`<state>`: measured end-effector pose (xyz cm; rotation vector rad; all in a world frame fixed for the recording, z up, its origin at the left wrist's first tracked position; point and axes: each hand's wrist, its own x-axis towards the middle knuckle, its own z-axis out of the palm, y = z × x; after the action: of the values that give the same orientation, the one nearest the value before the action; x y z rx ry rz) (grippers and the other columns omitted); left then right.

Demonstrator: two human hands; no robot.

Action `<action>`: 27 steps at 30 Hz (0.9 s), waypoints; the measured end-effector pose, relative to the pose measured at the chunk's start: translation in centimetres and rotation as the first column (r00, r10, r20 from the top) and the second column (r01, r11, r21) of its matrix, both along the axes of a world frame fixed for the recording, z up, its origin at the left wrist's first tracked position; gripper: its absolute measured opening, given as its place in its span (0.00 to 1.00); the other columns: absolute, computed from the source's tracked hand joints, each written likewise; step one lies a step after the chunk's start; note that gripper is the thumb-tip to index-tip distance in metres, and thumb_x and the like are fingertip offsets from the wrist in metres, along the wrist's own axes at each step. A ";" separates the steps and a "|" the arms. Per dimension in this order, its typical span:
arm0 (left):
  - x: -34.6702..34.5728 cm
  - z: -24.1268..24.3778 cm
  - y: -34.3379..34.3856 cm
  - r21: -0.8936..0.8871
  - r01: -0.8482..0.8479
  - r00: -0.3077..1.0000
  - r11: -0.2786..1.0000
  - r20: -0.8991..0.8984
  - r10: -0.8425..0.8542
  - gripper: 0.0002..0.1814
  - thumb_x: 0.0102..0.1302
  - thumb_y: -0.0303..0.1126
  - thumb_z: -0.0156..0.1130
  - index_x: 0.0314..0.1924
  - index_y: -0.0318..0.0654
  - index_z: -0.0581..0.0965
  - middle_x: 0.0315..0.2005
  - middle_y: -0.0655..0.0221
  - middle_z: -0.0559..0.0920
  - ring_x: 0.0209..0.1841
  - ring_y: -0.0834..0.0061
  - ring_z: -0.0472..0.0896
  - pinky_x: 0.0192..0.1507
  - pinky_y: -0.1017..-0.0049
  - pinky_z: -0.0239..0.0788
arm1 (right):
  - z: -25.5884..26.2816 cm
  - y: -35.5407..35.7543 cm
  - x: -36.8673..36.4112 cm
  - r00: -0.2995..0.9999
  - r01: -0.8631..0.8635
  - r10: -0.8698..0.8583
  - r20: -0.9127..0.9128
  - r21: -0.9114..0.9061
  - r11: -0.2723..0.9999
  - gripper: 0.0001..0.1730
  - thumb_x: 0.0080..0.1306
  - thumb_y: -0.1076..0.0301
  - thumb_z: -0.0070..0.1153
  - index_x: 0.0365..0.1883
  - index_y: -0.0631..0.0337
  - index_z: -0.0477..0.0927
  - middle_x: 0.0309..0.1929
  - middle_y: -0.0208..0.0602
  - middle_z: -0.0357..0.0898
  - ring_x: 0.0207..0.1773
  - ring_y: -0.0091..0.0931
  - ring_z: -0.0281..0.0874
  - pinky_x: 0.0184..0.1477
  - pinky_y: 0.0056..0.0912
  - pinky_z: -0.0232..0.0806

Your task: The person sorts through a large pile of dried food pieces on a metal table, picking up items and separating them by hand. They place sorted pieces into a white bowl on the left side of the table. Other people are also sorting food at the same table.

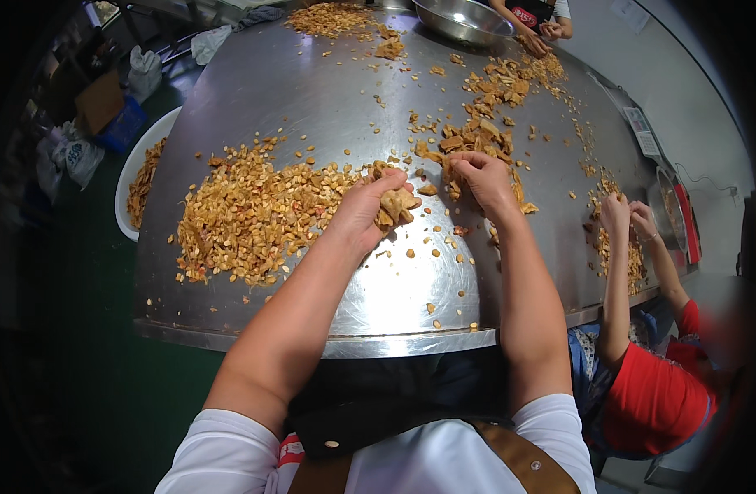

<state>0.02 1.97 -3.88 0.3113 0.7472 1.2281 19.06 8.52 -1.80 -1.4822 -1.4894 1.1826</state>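
Note:
My left hand (375,207) is closed around several crisp brown pieces (396,205), which stick out past the thumb and fingers. To its left spreads a wide heap of split peanuts (254,213) mixed with small crumbs. My right hand (486,182) reaches into a pile of larger fried flakes (477,137), thumb and forefinger pinched together at the pile's near left side. Whether a piece sits between those fingertips cannot be made out. Loose nuts and crumbs are scattered on the steel table (415,290) between and below my hands.
A white tub (131,179) of brown pieces stands left of the table. At the far side are a steel bowl (464,21), another nut heap (328,18) and a co-worker's hands (541,40). A co-worker in red (656,395) handles nuts at right, near a scale (642,131).

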 end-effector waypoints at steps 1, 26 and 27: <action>0.1 -0.1 -0.1 -0.007 -0.012 1.000 1.000 0.005 0.012 0.14 0.63 0.31 0.59 0.46 0.36 0.68 0.33 0.64 0.76 0.36 0.69 0.80 0.41 0.70 0.78 | 0.9 -0.5 -0.4 0.999 -0.016 0.015 -0.051 -0.008 1.000 0.11 0.61 0.66 0.56 0.38 0.63 0.81 0.30 0.25 0.78 0.27 0.13 0.66 0.29 0.16 0.61; 0.0 0.1 -0.5 0.121 0.204 0.979 0.971 -0.027 -0.202 0.18 0.61 0.28 0.58 0.50 0.36 0.69 0.40 0.63 0.77 0.40 0.68 0.80 0.39 0.71 0.77 | 2.3 -3.0 -2.6 0.944 -0.327 0.325 0.059 0.023 0.945 0.12 0.61 0.71 0.56 0.42 0.66 0.79 0.36 0.34 0.80 0.33 0.20 0.78 0.33 0.23 0.70; 0.1 0.1 -0.4 0.094 0.175 0.985 0.980 -0.013 -0.175 0.18 0.61 0.28 0.57 0.51 0.35 0.68 0.41 0.62 0.77 0.40 0.68 0.80 0.40 0.70 0.77 | 2.3 -2.8 -2.5 0.965 -0.262 0.262 0.011 0.039 0.964 0.11 0.62 0.72 0.55 0.42 0.65 0.79 0.35 0.34 0.81 0.33 0.21 0.78 0.32 0.23 0.70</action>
<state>0.07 1.56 -3.81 0.4493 0.6520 1.0982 16.58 5.76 0.55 -1.2903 -1.7438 1.2929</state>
